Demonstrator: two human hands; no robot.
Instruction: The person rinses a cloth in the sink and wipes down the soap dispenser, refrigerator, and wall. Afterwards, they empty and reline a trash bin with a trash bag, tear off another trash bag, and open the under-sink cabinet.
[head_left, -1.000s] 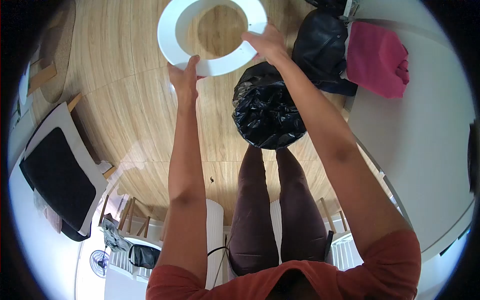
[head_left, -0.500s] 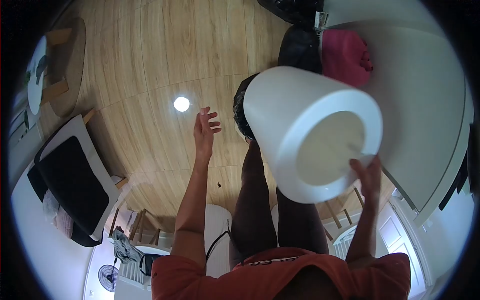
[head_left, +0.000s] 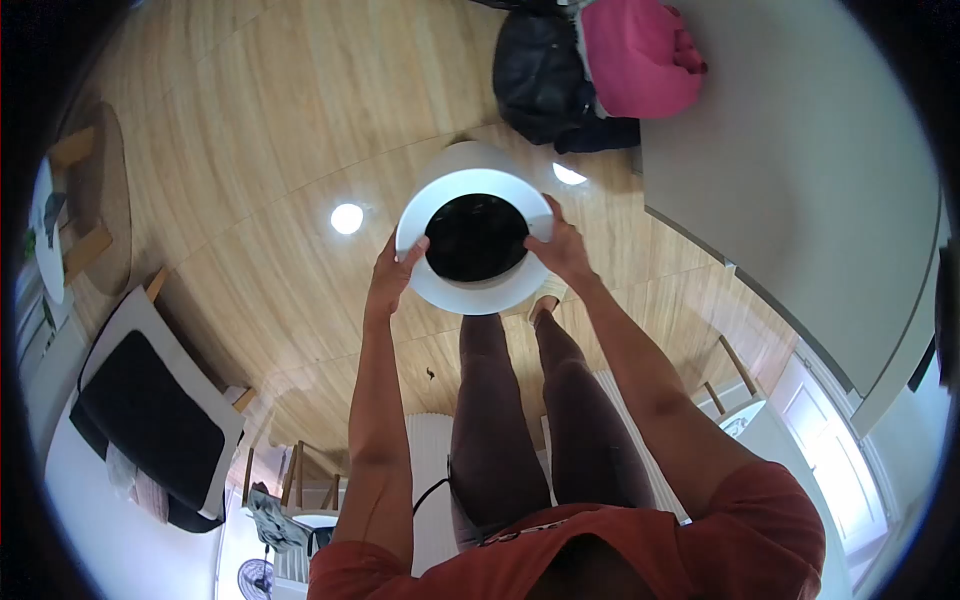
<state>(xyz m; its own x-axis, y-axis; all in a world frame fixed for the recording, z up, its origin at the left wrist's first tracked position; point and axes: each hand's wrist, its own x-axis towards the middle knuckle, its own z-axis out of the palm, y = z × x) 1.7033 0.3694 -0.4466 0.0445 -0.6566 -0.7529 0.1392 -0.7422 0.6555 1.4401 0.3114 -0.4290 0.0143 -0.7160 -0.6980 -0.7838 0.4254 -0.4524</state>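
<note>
A white, round bin cover point(head_left: 474, 299) with a wide ring-shaped rim stands in front of my legs. Dark, shiny black lining, looking like a bin bag point(head_left: 476, 238), fills its round opening. My left hand point(head_left: 395, 275) grips the left side of the rim, thumb on top near the inner edge. On the opposite side my right hand point(head_left: 562, 247) holds the rim the same way, thumb at the opening. Most fingers of both hands are hidden beneath the rim's outer edge. The lower part of the bin is mostly hidden under the rim.
A black bag point(head_left: 540, 80) and a pink bag point(head_left: 642, 62) lie beyond, beside a large pale grey surface point(head_left: 790, 190) on the right. At left stands a chair with a black cushion point(head_left: 150, 410). A small dark scrap point(head_left: 430, 373) lies on the wooden floor point(head_left: 260, 130).
The white bin cover, tilted in my right hand before, has moved left and now sits around the black bag. My left hand, free and open before, now holds the rim.
</note>
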